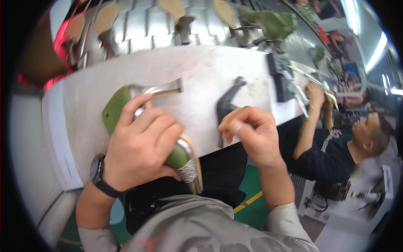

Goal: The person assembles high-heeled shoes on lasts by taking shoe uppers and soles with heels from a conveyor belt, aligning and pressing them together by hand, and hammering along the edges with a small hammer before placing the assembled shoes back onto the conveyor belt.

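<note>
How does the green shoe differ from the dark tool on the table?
The green shoe has a sparkly band and a silvery heel, while the dark tool looks plain. The shoe is in the grip of the left hand; the tool lies on the white table by the right hand, though whether they touch is unclear. Both are near the table's close edge.

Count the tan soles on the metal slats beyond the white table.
4: the leftmost sole, a second sole beside it, a third sole farther right, a fourth sole just left of the green material. Others may be hidden.
</note>
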Motion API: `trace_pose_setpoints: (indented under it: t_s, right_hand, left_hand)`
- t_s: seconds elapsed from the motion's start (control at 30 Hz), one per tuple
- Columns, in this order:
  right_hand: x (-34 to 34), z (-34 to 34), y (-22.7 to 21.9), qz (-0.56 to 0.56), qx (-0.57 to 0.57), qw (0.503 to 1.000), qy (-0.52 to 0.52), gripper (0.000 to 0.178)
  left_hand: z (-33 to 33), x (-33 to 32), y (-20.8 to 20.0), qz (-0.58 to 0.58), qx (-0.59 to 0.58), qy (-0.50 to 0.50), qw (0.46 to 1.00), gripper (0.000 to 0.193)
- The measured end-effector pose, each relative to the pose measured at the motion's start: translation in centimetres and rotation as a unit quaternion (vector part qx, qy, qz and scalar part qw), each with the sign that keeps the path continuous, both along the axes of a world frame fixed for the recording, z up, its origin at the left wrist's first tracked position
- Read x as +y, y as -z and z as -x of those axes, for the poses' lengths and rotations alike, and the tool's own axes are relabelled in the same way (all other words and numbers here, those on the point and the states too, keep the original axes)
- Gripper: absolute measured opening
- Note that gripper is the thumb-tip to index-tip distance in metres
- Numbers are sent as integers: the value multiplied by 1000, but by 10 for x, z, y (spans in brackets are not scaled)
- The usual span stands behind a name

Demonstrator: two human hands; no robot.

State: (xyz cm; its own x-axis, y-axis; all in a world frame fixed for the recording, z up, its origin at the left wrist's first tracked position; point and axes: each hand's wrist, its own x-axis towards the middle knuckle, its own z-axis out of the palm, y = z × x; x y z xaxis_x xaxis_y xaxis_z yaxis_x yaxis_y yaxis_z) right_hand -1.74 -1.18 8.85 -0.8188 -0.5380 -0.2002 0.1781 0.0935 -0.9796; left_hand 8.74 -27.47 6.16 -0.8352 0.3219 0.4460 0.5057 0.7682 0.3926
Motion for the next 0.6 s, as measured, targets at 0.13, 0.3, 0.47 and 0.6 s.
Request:
trace_pose_setpoints:
  t_s: [0.13, 0.3, 0.47, 0.6]
  right_hand:
    - [89, 24, 24, 148, -22, 938, 312, 29]
    - [117, 74, 14, 134, 26, 928, 348, 49]
    - [128, 124, -7, -18, 39, 984, 174, 67]
    - [104, 61, -26, 1, 98, 991, 94, 75]
  left_hand:
    - [-2, 9, -7, 4, -4, -20, 1000, 87]
    - [-7, 28, -6, 21, 16, -21, 999, 90]
    - [-11, 32, -8, 50, 6, -36, 998, 96]
    - [-20, 32, 0, 43, 22, -108, 993, 101]
